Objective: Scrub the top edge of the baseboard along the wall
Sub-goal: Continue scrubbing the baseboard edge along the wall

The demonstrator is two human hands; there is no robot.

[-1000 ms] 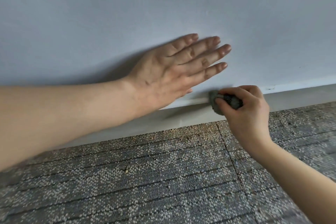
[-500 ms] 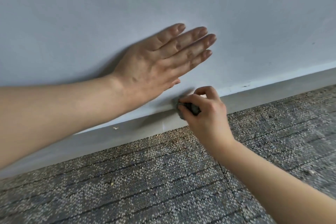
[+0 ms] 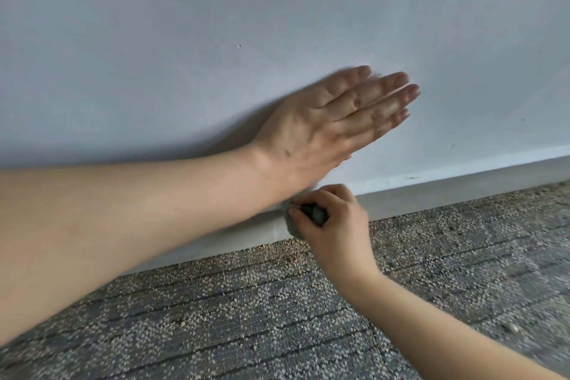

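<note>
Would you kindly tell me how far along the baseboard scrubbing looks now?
Done: nothing confirmable; the edge left of the scrub pad hides behind the left forearm. In hand: the right hand grips the grey pad against the top edge of the baseboard, while the left hand rests flat on the wall. Left: dark specks mark the edge to the right.

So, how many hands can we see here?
2. The left hand lies flat on the wall; the right hand grips a grey scrub pad at the baseboard.
</note>
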